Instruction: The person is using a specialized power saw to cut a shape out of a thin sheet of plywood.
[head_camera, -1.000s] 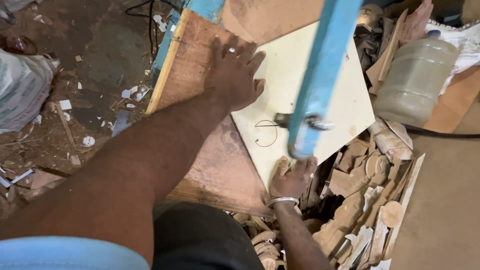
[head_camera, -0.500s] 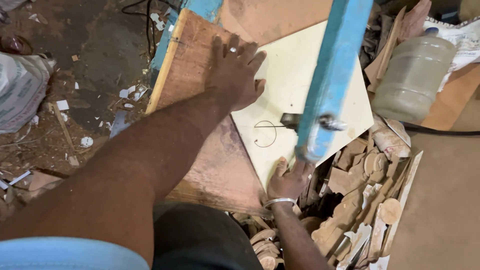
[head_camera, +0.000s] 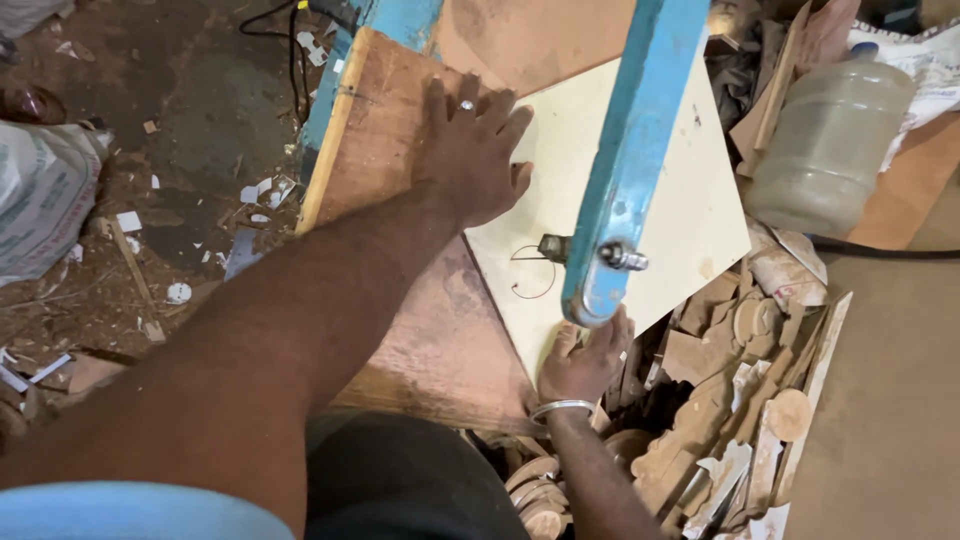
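**A:** Workshop, from above: a cream board (head_camera: 640, 200) lies flat on a brown worktable (head_camera: 400, 330), partly under the blue saw arm (head_camera: 630, 170), which serves as the landmark here. The left hand (head_camera: 475, 150), left of the arm, presses flat with fingers spread, half on the board's edge and half on the table. The right hand (head_camera: 585, 360), just below the arm's bolted tip, has its fingers laid together on the board's near corner.

**B:** What could go wrong?

**A:** That right hand sits very near the blade area (head_camera: 553, 248); a slip or a sudden jerk of the board could likely carry fingers inward. Uneven pressure might also twist the board off the curved line (head_camera: 530, 275). Offcuts (head_camera: 740, 400) piled right of the arm could snag it.
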